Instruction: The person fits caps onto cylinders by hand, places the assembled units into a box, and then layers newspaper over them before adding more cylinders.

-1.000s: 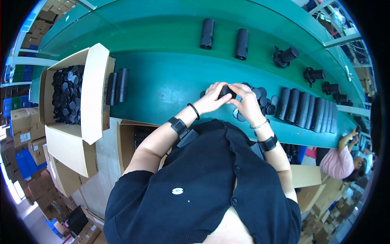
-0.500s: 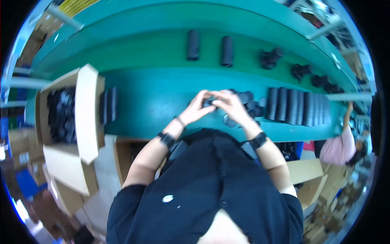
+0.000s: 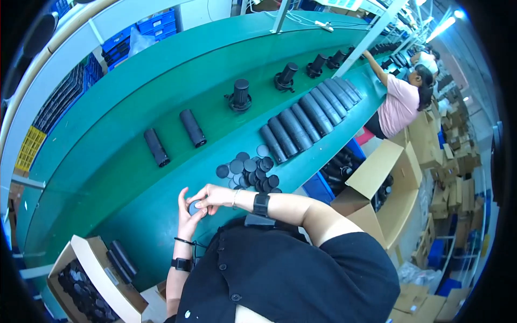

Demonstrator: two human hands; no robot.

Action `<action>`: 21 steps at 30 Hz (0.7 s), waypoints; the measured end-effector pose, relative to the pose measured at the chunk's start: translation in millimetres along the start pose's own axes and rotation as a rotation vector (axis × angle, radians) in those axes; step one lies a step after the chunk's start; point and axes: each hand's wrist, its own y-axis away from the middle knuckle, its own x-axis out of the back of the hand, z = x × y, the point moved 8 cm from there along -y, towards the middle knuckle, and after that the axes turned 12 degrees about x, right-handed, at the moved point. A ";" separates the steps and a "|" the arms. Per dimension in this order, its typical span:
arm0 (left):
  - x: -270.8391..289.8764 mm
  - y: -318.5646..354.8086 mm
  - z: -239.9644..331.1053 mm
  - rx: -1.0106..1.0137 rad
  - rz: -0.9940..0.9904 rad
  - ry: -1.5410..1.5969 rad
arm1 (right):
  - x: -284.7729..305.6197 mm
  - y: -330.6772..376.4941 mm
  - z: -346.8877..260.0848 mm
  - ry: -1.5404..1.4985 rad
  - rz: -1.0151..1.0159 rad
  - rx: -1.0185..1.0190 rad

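Observation:
Above the green worktop (image 3: pixel 161 207), close to my body, both hands meet on one small dark round disc (image 3: pixel 194 208). My left hand (image 3: pixel 188 219) is curled round it from the left, with a finger raised. From the right, my right hand (image 3: pixel 216 197) presses its thumb and fingers onto the disc's face and edge. Part of the disc is covered by the fingers. Just beyond the right wrist lies a loose pile of black and grey round discs (image 3: pixel 251 168). To the pile's right, black tubes (image 3: pixel 296 128) lie side by side in a row.
Two black tubes (image 3: pixel 156 147) and several black upright assemblies (image 3: pixel 240 97) stand or lie on the far green strip. An open cardboard box (image 3: pixel 89 264) of dark discs sits at lower left, beside black tubes (image 3: pixel 123 261). Another open box (image 3: pixel 388 188) stands right. A co-worker (image 3: pixel 404 99) sits beyond.
My view has swung to the right, bringing the tube row and co-worker further into the picture. Both hands stay together on the disc.

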 end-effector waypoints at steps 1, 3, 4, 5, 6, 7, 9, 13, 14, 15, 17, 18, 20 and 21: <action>-1.7 -0.9 3.2 -0.010 0.014 -0.066 | 1.6 -0.6 2.1 -0.053 0.006 -0.019; 1.9 -2.8 0.7 -0.033 0.019 -0.101 | 0.2 0.6 -4.9 -0.056 0.029 -0.015; 4.8 -4.3 0.2 -0.046 0.030 -0.130 | 0.4 0.5 -7.1 -0.066 0.046 -0.019; 4.1 -1.1 10.9 -0.150 0.046 -0.145 | 5.2 -2.7 -2.4 -0.085 0.058 -0.009; 8.6 -0.2 9.4 -0.242 0.033 -0.172 | 11.0 -3.8 2.9 -0.082 0.066 -0.004; 15.2 1.2 3.3 -0.252 0.098 -0.330 | 14.9 -6.2 6.1 -0.180 0.100 0.012; 26.0 -1.1 -17.4 -0.220 0.212 -0.528 | 20.5 -16.6 17.8 -0.322 0.089 0.045; 61.2 -21.2 -52.1 -0.007 0.247 -0.085 | 10.9 -11.9 5.0 -0.434 0.110 0.098; 82.8 -28.1 -55.7 0.026 0.283 -0.024 | 14.0 -10.1 3.8 -0.432 0.126 0.109; 106.3 -29.7 -43.0 0.005 0.399 -0.100 | 20.5 -9.2 5.7 -0.351 0.118 0.109; 148.6 -32.8 -27.6 0.088 0.540 0.094 | 33.7 -0.2 13.2 -0.229 0.099 0.076; 184.3 -47.3 -34.5 0.173 0.489 0.144 | 42.0 6.7 16.0 -0.226 0.123 0.087; 210.4 -56.7 -3.8 0.198 0.625 0.166 | 56.1 23.8 23.2 -0.142 0.175 0.076; 228.6 -64.4 1.3 0.235 0.701 0.079 | 61.8 34.2 24.2 -0.121 0.208 0.081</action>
